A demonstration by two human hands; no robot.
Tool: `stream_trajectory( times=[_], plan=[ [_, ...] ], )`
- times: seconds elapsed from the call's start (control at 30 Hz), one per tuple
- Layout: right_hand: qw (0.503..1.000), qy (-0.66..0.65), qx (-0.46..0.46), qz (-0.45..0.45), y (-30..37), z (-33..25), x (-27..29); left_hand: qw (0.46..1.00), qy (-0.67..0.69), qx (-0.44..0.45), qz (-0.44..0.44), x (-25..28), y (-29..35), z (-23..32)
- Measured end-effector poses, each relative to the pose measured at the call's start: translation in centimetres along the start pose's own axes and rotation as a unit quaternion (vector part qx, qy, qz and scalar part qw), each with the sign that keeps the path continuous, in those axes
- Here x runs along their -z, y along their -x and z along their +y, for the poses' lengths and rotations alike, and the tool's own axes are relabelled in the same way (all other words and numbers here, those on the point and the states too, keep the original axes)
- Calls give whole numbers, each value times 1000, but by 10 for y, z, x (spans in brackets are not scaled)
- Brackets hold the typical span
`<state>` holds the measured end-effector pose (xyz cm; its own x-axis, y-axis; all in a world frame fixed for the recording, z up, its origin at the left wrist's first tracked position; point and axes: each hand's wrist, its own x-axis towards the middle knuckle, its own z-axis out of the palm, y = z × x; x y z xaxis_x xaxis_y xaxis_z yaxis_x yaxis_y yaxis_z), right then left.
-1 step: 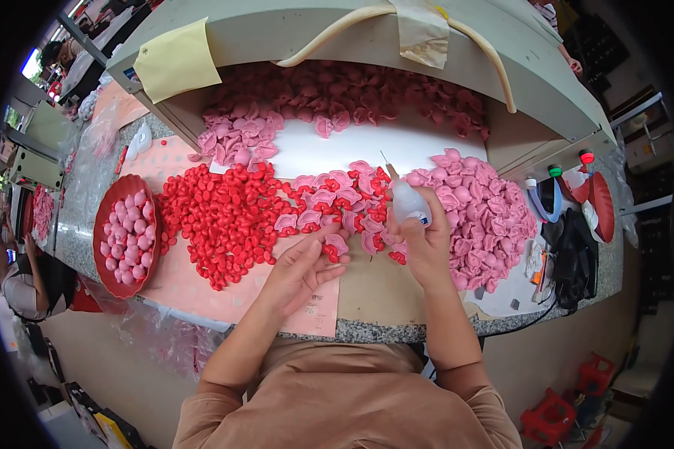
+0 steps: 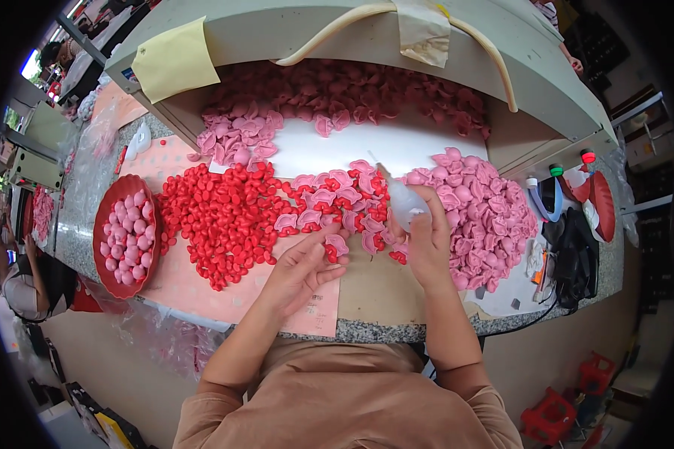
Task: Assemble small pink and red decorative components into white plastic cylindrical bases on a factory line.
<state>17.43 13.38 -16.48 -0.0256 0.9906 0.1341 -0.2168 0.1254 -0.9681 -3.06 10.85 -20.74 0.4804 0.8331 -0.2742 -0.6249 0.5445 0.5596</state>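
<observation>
From here I can read nothing, only see small dark writing (image 2: 320, 307), too faint to make out, on the near right corner of the flat pink paper sheet (image 2: 225, 301).

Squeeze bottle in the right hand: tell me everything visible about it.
The squeeze bottle looks whitish, translucent and plastic, with a brownish neck and a thin, blurred tip. The right hand grips its body. It is tilted, tip toward the picture's upper left, just left of the large pink pile. The grip hides its lower end; its contents are unclear.
</observation>
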Motion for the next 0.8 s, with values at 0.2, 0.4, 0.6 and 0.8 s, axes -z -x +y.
stream_trajectory(
  times=[0.2,0.4,0.6,0.8],
  plan=[
    [993,19,104,52,-2,5,0,999,5,-5,-41,9,-2,-4],
    [977,146,151,36,4,4,3,999,34,18,-9,7,-5,-3],
    [938,267,222,-13,5,5,4,1000,3,-11,-11,4,-6,-5],
    [927,294,232,-16,6,5,2,1000,-2,-19,12,0,-5,-6]
  ],
)
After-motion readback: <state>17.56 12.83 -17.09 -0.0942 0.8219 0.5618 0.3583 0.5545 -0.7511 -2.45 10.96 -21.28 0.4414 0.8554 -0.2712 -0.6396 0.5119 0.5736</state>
